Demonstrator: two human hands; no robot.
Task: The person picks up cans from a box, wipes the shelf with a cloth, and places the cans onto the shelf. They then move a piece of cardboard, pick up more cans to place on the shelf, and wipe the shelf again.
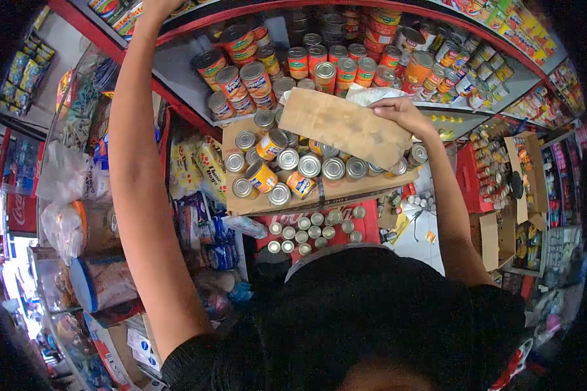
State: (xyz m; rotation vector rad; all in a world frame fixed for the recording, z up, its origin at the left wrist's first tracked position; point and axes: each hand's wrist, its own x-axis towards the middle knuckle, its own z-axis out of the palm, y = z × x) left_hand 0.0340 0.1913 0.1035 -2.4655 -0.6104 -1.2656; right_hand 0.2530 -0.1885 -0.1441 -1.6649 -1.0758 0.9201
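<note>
My right hand grips the right end of a flat brown cardboard piece, thumb on top. The cardboard slants over many loose cans and hides some of them. Beneath it, silver-topped cans stand on a cardboard box, and a few orange-labelled cans lie tilted among them. White paper or plastic shows behind the cardboard. My left arm reaches up to the upper shelf, where my left hand is cut off by the top edge; its fingers are hidden.
Stacked cans fill the shelf behind the box. More small cans stand on a red Coca-Cola surface below. Snack packs hang at left, near a large jar. An open carton stands at right.
</note>
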